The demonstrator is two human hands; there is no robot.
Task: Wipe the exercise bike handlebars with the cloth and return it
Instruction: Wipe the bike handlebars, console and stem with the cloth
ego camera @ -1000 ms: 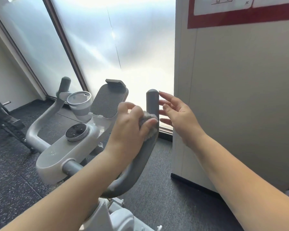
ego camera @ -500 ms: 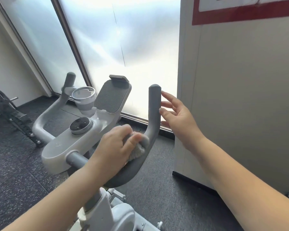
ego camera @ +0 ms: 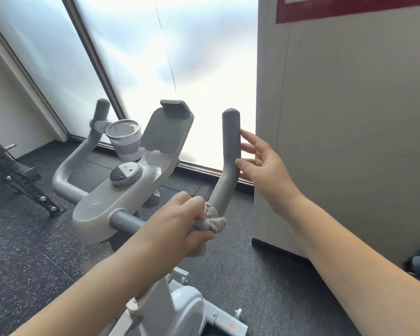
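Note:
The exercise bike's grey right handlebar [ego camera: 230, 151] rises in the middle of the view, and its left handlebar [ego camera: 83, 151] curves up on the far side. My left hand [ego camera: 177, 226] is shut on a crumpled grey cloth [ego camera: 212, 220], pressed against the lower bend of the right handlebar. My right hand [ego camera: 264, 168] is open, fingers spread, with its fingertips touching the right side of that handlebar's upright grip. The bike's console [ego camera: 112, 202] with a round dial [ego camera: 125, 174] lies between the bars.
A grey cup [ego camera: 125, 139] sits in the holder beside the tablet rest [ego camera: 166, 128]. A beige partition wall [ego camera: 349, 129] stands close on the right. Frosted windows are behind, a black rack [ego camera: 17, 175] is at left, and the floor is dark rubber.
My left hand has slid the cloth down the right handlebar from near the upright grip to the lower bend. My right hand has stayed by the upright grip.

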